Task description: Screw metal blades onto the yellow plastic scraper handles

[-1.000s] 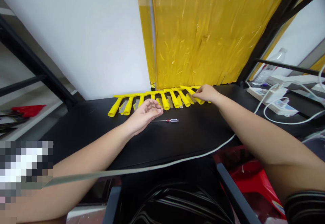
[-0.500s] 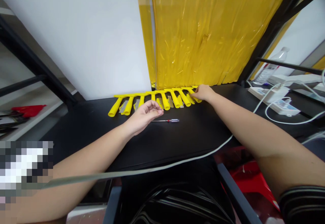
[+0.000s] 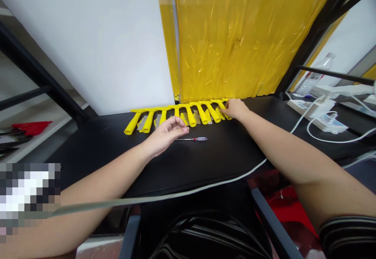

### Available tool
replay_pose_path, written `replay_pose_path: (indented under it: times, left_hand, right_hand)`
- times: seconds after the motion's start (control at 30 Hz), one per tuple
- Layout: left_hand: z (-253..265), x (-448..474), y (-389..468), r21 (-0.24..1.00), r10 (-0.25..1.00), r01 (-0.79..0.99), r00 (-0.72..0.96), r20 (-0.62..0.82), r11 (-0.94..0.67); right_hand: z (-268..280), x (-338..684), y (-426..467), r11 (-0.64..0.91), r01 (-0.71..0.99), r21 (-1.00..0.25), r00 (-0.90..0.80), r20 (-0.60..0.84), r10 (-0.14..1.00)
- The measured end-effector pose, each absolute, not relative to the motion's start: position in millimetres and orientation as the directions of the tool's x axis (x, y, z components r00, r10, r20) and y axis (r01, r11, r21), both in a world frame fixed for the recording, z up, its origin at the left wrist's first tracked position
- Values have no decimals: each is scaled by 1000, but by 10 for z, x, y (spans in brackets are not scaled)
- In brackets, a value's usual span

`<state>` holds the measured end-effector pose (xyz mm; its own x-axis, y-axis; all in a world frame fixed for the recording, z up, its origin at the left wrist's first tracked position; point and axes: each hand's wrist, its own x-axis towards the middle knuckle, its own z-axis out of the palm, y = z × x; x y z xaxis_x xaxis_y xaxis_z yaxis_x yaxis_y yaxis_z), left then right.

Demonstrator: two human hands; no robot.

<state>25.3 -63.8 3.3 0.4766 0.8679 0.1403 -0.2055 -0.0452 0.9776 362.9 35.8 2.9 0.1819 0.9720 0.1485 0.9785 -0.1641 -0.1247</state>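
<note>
Several yellow T-shaped scrapers [image 3: 148, 121] with hollow tube handles lie in a row along the back of the black tabletop [image 3: 226, 145]. Grey metal pieces show between some handles. At the row's right end, my right hand [image 3: 235, 108] has its fingers closed on the last scraper [image 3: 227, 114], partly covering it. My left hand [image 3: 169, 132] hovers before the middle of the row, palm turned inward, fingers loosely curled and apart, with nothing in it. Just beyond its fingertips lies a screwdriver [image 3: 201, 139] with a clear handle; the left hand hides part of its shaft.
A white cable [image 3: 202, 188] runs across the table's front edge. To the right are white power strips [image 3: 326, 120] and a plastic bottle [image 3: 314, 75]. A white panel [image 3: 102, 44] and a yellow plastic curtain [image 3: 241, 36] stand behind the row. Black frame bars flank both sides.
My right hand has shifted very slightly to the left at the last scraper. My left hand, the other scrapers and the screwdriver look the same.
</note>
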Motion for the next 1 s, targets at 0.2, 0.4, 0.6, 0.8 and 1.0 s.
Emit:
replay_pose_path:
  times: [0.2, 0.4, 0.6, 0.8, 1.0]
  left_hand:
    - [45, 249, -644, 978, 868, -203, 478, 133, -39]
    - [44, 250, -638, 978, 870, -204, 475, 134, -40]
    - [46, 256, -636, 979, 866, -197, 479, 142, -52]
    - [50, 256, -639, 978, 867, -200, 476, 148, -57]
    - [35, 253, -629, 979, 864, -193, 480, 152, -64]
  right_hand:
    - [65, 3656, 321, -151, 977, -149, 173, 144, 974]
    - [139, 3699, 254, -136, 969, -206, 168, 148, 975]
    - [141, 3721, 231, -149, 966, -211, 180, 136, 974]
    - [103, 3749, 241, -98, 977, -187, 128, 153, 980]
    - [81, 3749, 220, 118, 993, -5, -114, 213, 970]
